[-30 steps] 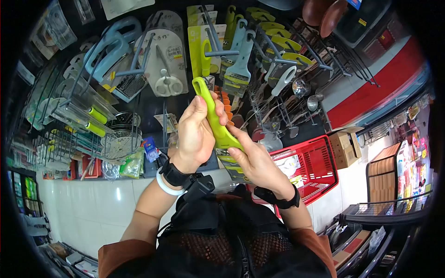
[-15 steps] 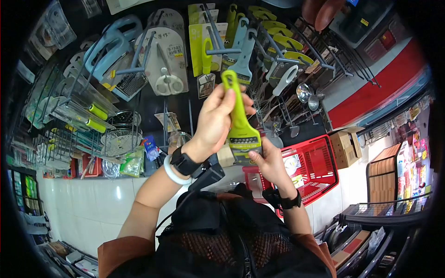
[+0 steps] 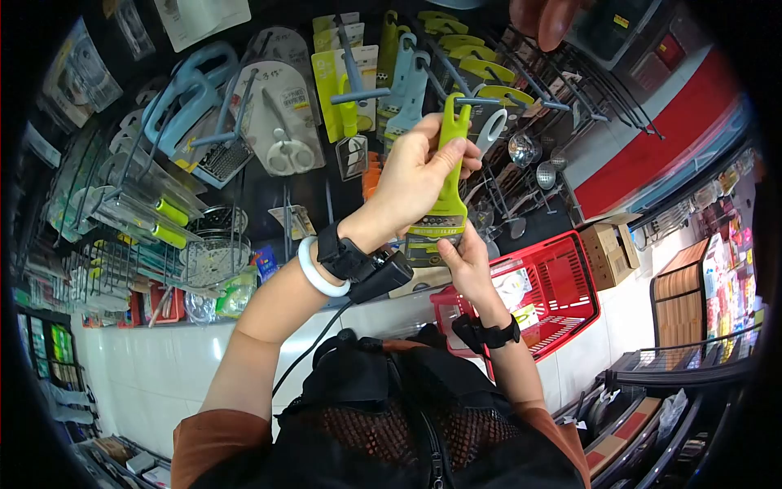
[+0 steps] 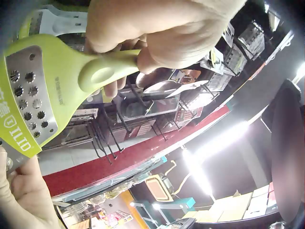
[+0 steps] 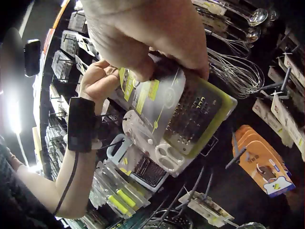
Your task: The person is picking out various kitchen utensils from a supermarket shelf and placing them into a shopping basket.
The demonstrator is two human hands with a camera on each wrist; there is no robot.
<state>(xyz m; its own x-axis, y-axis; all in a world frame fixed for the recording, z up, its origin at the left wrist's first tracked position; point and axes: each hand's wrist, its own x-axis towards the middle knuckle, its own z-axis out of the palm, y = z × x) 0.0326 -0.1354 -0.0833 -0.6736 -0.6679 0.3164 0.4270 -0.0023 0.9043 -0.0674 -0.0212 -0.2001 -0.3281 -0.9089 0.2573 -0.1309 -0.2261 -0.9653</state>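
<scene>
A lime-green grater (image 3: 453, 183) with a metal toothed plate and a card sleeve is held upright between both hands. My left hand (image 3: 415, 175) grips its handle, thumb across the front; the left wrist view shows the fingers wrapped round the handle (image 4: 112, 67). Lower down, my right hand (image 3: 471, 269) pinches the sleeved end, thumb in front. From the right wrist view, that hand (image 5: 147, 33) holds the packaged end (image 5: 195, 114). The handle's top overlaps the end of a rack hook (image 3: 476, 101); whether the hook passes through its hole, I cannot tell.
Blue peelers (image 3: 407, 106) and green-carded tools (image 3: 330, 94) hang left of the grater, with carded scissors (image 3: 285, 143) beyond. Ladles (image 3: 523, 150) hang to the right. A red basket (image 3: 582, 285) with packages inside stands below right, beside a cardboard box (image 3: 607, 253).
Both hands first lowered and turned the grater, bringing its toothed plate into view. The grater and left hand then moved right and up, to the hook end; the right hand stays at the lower end.
</scene>
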